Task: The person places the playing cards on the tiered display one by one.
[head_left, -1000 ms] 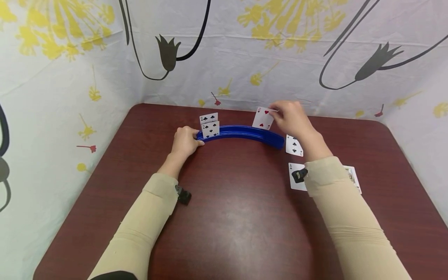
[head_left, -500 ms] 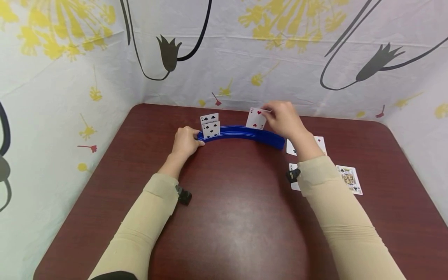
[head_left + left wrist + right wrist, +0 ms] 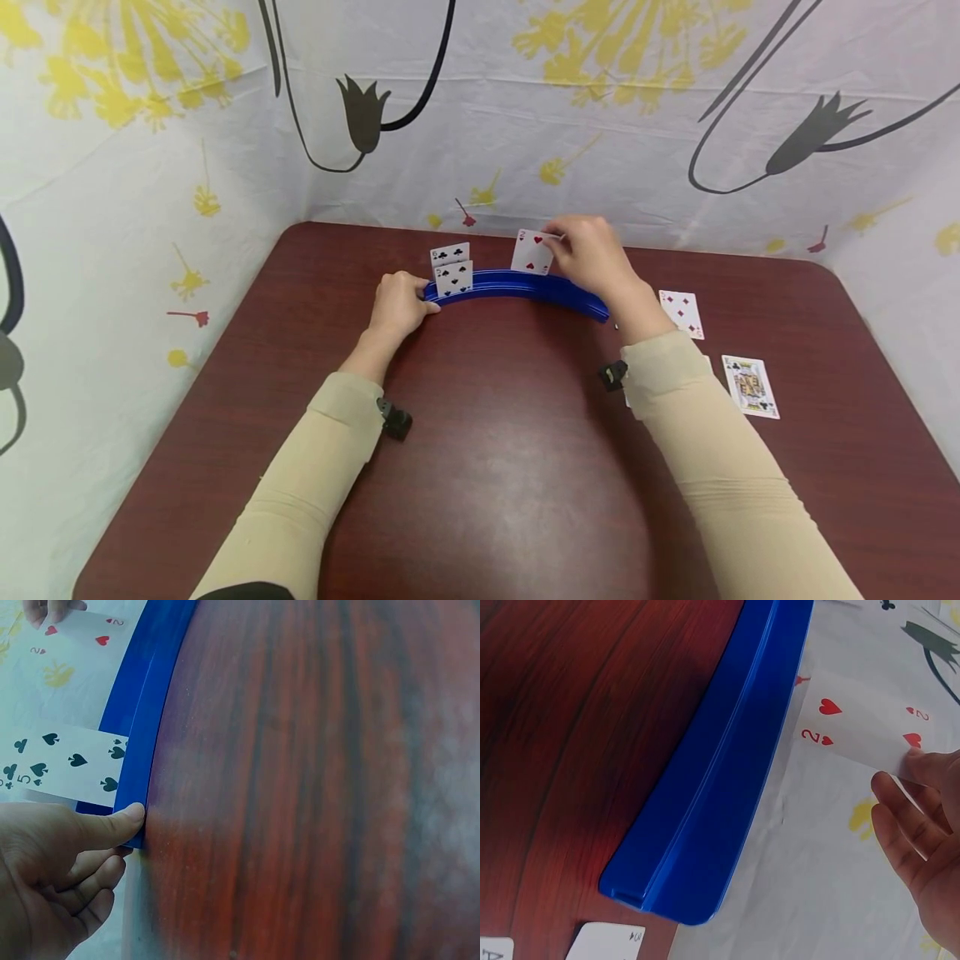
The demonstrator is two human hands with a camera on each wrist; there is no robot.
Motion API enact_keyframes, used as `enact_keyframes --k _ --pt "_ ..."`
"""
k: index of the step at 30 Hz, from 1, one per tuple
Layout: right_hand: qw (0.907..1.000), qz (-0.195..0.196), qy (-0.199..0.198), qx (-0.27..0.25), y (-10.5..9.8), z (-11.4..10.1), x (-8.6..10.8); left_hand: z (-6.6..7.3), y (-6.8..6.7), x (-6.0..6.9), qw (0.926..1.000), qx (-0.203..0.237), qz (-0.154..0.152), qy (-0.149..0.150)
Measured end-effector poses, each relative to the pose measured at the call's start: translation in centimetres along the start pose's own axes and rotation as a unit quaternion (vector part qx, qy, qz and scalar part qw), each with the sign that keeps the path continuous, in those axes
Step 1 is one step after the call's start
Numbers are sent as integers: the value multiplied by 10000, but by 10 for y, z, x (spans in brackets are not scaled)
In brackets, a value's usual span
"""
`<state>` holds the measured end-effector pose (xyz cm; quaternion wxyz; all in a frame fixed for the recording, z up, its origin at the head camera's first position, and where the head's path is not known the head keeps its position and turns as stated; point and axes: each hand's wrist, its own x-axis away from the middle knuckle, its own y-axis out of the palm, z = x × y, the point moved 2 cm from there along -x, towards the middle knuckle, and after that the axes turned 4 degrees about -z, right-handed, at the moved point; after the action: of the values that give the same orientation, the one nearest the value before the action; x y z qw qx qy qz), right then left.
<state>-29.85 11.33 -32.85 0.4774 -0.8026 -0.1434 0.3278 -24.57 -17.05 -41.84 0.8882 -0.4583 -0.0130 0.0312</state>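
Note:
A curved blue card holder (image 3: 517,285) lies near the table's back edge. My left hand (image 3: 397,305) grips its left end, thumb (image 3: 129,817) on the front side in the left wrist view. Beside that hand, the five of spades (image 3: 453,279) stands in the holder, with the six of clubs (image 3: 450,252) standing behind it. Between thumb and fingers my right hand (image 3: 596,254) pinches the two of hearts (image 3: 532,252) by its upper right corner, upright at the holder's middle. Whether its lower edge touches the holder, I cannot tell.
On the table's right side lie a five of diamonds (image 3: 681,314) and a king of clubs (image 3: 751,387). My right forearm mostly covers two more cards, an ace (image 3: 495,949) and a three (image 3: 607,942) in the right wrist view. A patterned cloth (image 3: 480,100) hangs behind the table.
My right hand has moved left along the holder with the two of hearts. The five of diamonds and the king have come into fuller view. My left hand has stayed in place.

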Motion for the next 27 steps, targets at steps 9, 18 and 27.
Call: enact_keyframes --k 9,18,27 --pt "9999 29 -137 -40 7 -10 -7 -2 1 -1 10000 21 28 -3" --pt "10000 7 -19 -16 14 -14 -11 0 1 -1 9999 71 -78 -44" --pt "9999 -67 -81 -52 23 -17 -15 0 -2 0 9999 43 -77 -48"
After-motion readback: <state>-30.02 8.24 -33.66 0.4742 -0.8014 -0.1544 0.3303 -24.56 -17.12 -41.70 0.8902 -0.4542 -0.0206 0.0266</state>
